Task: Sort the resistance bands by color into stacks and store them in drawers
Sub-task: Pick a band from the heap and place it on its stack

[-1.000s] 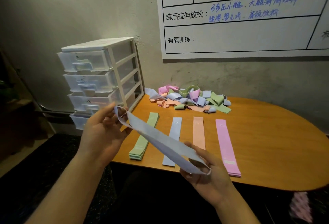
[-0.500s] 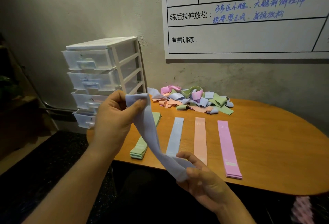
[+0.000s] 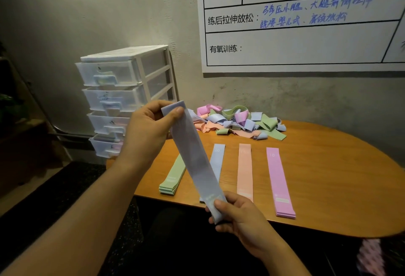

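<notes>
observed from beside the table (image 3: pixel 339 177): the left hand (image 3: pixel 149 133) pinches the upper end of a pale blue band (image 3: pixel 197 166) between thumb and curled fingers, and the right hand (image 3: pixel 241 218) pinches the lower end the same way. the band is held flat and taut in the air, clear of the table top, over its near edge. its long axis runs on a slant, from the left hand, high and toward the far left, down to the right hand, low and just off the near edge. four sorted stacks lie side by side by the near edge, long axes running near edge to far edge: green stack (image 3: pixel 173 179), blue stack (image 3: pixel 218 157), peach stack (image 3: pixel 245 170), pink stack (image 3: pixel 277 181). the blue stack lies directly behind the held band, and its near end is hidden by the band and the right hand. finding: the right hand is nearer the stack, while the left hand stands left of and above its far end. judgement: laying the band down calls for swinging the upper end rightward until the axes agree. an unsorted pile (image 3: pixel 236 122) sits at the far edge, and the drawer unit (image 3: pixel 114 73) stands at the left end with its drawers pushed in. much remains to sort.
</notes>
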